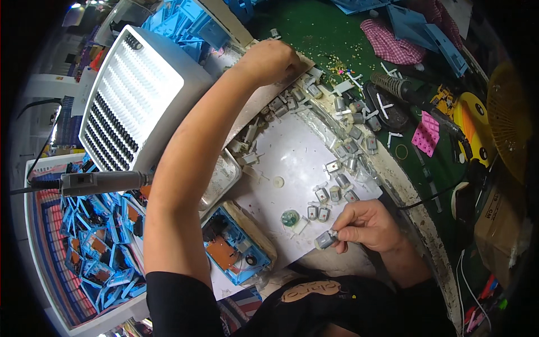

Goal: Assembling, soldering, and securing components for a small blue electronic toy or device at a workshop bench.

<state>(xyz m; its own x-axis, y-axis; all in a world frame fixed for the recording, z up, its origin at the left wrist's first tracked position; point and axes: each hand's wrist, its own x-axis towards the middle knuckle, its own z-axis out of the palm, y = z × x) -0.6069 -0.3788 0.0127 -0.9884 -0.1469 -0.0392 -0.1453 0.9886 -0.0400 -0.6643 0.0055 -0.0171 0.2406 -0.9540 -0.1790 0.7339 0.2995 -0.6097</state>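
My right hand point(368, 226) pinches a small silver motor point(324, 240) with a white fitting on its end, low over the near edge of the white work surface point(269, 194). Several similar motors point(335, 194) lie just beyond it. Beside them sit a small round pot of green stuff point(289, 218) and a white plastic piece point(300, 226). Stretched far forward, my left hand point(273, 62) is at the wooden ledge by the surface's far end, its fingers curled downward. Whatever those fingers hold is hidden. More motors point(278, 105) lie below that hand.
An opened blue casing point(238, 247) with a brown board lies near my left forearm, beside a metal tray point(223, 177). Leftward stand a white rack point(132, 98), a corded grey tool point(104, 182) and a crate point(53, 297) of blue casings. A black-handled tool point(387, 106) lies right.
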